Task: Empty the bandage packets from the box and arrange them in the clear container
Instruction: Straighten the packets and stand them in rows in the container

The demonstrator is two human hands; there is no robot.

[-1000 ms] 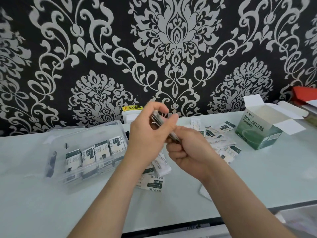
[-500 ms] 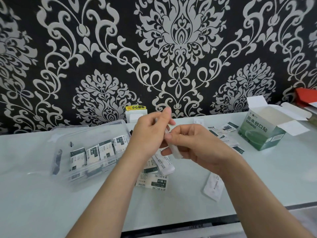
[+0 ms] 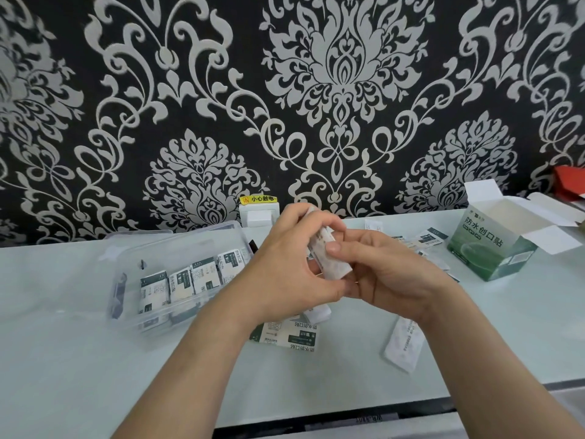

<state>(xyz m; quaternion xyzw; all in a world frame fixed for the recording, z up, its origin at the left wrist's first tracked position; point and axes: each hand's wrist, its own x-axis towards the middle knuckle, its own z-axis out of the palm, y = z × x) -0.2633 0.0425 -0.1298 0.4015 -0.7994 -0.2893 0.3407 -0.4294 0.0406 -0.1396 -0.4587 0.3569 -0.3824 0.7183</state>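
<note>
Both hands meet above the middle of the table and grip a small stack of white bandage packets [image 3: 329, 258]. My left hand [image 3: 294, 264] wraps the stack from the left, and my right hand [image 3: 386, 267] pinches it from the right with the thumb on top. The clear container [image 3: 126, 274] lies to the left with a row of several green-and-white packets [image 3: 190, 277] in it. The green box [image 3: 493, 245] stands open at the right. Loose packets [image 3: 285, 335] lie under my hands, and one white packet [image 3: 403, 343] lies at the front right.
More loose packets [image 3: 427, 239] are scattered between my hands and the box. A white wall socket [image 3: 259, 213] with a yellow label sits at the back wall. A red object [image 3: 569, 182] is at the far right. The table's front edge [image 3: 348, 416] runs below my forearms.
The hands have closed together around the stack and turned it so its broad white side shows. The view has shifted slightly.
</note>
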